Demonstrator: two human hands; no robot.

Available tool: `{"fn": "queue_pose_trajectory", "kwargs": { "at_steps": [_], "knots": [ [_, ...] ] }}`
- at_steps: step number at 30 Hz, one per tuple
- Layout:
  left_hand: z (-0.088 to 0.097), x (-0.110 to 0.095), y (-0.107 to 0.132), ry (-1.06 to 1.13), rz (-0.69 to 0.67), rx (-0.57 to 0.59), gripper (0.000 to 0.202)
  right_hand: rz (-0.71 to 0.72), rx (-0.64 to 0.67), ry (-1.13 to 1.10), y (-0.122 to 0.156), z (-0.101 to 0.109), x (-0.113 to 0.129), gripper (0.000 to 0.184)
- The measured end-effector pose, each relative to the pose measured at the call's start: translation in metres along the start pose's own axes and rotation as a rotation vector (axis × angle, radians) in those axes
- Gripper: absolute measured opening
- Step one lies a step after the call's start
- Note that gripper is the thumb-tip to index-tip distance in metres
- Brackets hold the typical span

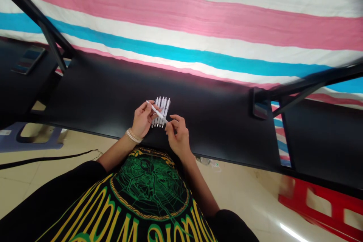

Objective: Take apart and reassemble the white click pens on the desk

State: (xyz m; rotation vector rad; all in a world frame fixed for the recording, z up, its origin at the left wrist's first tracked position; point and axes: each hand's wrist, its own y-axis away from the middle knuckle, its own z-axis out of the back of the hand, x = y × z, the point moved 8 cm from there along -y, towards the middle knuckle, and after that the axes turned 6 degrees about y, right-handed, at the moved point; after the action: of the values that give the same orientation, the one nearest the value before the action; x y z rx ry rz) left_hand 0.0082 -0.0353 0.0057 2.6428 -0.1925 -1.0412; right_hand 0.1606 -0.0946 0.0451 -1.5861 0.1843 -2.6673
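My left hand (142,119), with a beaded bracelet on its wrist, is closed around a white pen (155,111) held slantwise just above the black table (99,98). My right hand (178,134) pinches the same pen at its lower right end. Right behind the hands, several white pens (162,110) lie side by side in a neat row on the table, tips pointing towards me. Both hands sit close to the table's near edge.
A pink, white and blue striped cloth (198,19) hangs behind the table. Black frame bars (48,26) cross at left and right. A grey-blue stool (31,138) stands at the left, a red stool (323,204) at lower right, and a black cable (48,157) runs over the floor.
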Motion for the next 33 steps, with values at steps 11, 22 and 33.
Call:
{"fn": "queue_pose_trajectory", "kwargs": {
  "at_steps": [11, 22, 33],
  "knots": [
    [0.016, -0.048, -0.023, 0.216, 0.164, -0.007, 0.028, -0.137, -0.186, 0.02, 0.011, 0.033, -0.058, 0.027],
    [0.003, -0.081, -0.04, 0.144, 0.073, -0.003, 0.045, -0.181, -0.287, 0.051, 0.022, 0.043, -0.089, 0.025],
    [-0.005, -0.078, -0.081, 0.052, 0.159, 0.037, 0.043, -0.148, -0.276, 0.073, 0.018, 0.05, -0.091, 0.025]
  ]
}}
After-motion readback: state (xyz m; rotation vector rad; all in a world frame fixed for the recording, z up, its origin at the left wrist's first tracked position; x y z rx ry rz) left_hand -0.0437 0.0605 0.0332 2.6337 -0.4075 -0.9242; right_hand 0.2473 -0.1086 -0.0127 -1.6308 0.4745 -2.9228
